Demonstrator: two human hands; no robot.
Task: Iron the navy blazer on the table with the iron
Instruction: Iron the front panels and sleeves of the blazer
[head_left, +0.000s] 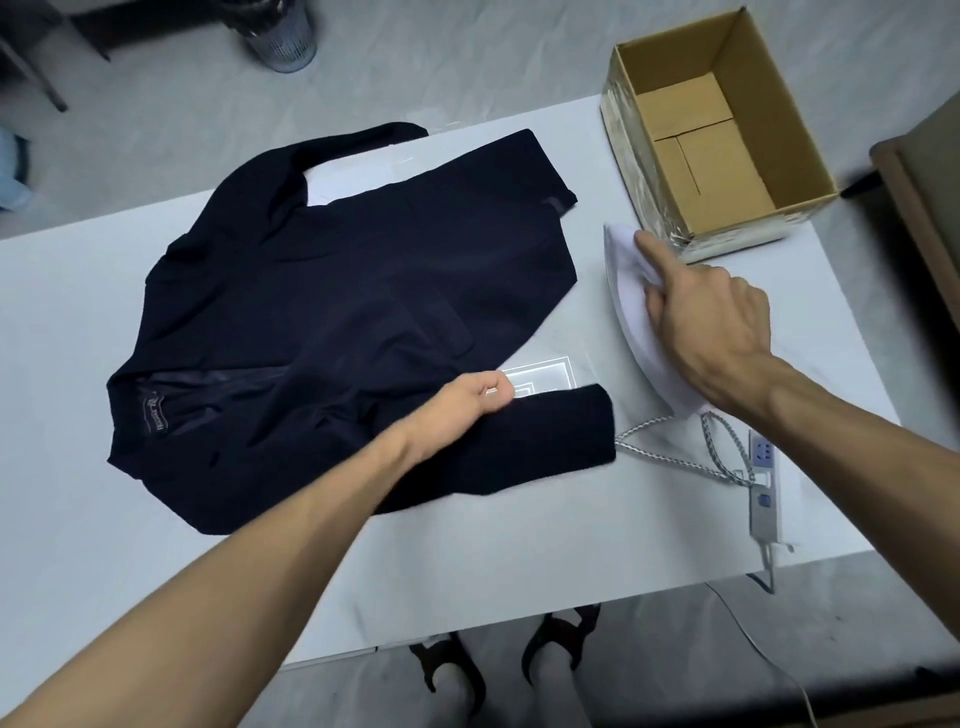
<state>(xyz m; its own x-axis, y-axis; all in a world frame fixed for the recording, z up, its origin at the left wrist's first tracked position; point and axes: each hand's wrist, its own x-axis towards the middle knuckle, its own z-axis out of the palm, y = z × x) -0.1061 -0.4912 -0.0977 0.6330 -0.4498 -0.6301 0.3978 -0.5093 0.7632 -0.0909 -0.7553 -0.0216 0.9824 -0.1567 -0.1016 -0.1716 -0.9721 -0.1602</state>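
Navy blazer (363, 291) is laid flat on the white worktop (104, 322), lining and label seen at its left end, one sleeve (519, 441) folded across its near edge. Left hand (475, 397) is curled on the upper edge of that sleeve, fabric pinched between thumb and fingers. White iron (623, 280) sits on the worktop just right of the blazer, not touching it. Right hand (717, 322) is wrapped over the iron's handle, index finger stretched forward along the top. Braided cord (670, 452) runs from the iron's rear, past the sleeve cuff, to a power strip (766, 483) right of the blazer. Open cardboard box (769, 104) stands beyond the iron, to the blazer's far right.

Step judged: iron is being taken up, no pressing begun. To be done well: sleeve should be pulled taut and flat by the left hand before the soleplate is set down; iron should be lifted clear, not dragged, over the blazer hem; cord should be kept off the cloth and slack enough not to tug. Left fingers should be kept out of the iron's path. Whether the iron is hot cannot be told.
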